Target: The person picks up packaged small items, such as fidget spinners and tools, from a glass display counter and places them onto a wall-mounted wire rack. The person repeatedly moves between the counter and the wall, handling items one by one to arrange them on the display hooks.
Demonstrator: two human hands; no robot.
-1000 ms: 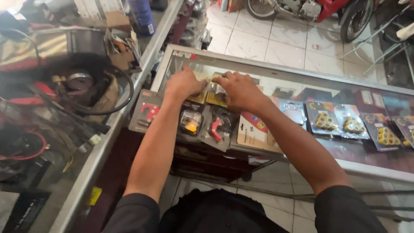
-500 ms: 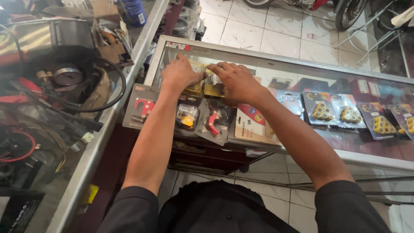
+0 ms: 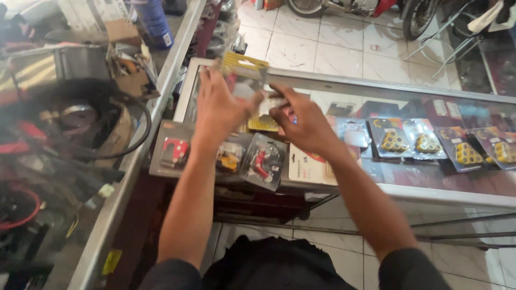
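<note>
My left hand [image 3: 221,107] is raised above the glass display counter [image 3: 408,91] and grips a flat clear blister pack with a yellow card [image 3: 244,64], tilted up off the glass. My right hand [image 3: 303,122] hovers just right of it, fingers bent and touching the pack's lower edge; another yellow-backed pack [image 3: 263,122] lies under the hands. Below the hands, blister packs holding red parts [image 3: 175,150] [image 3: 263,161] and a yellow part [image 3: 230,160] lie side by side on the counter's near edge, beside a white card [image 3: 305,166].
Several packs of yellow rollers [image 3: 395,140] [image 3: 466,153] lie in a row under the glass to the right. A second glass case at left holds a black hose [image 3: 142,126], boxes and cables. A blue bottle [image 3: 155,21] stands far left; motorbike wheels [image 3: 416,16] stand on the tiled floor.
Both hands were pressed flat on packs on the glass. The left hand has now lifted a yellow-carded pack up and away, and the right hand has risen beside it.
</note>
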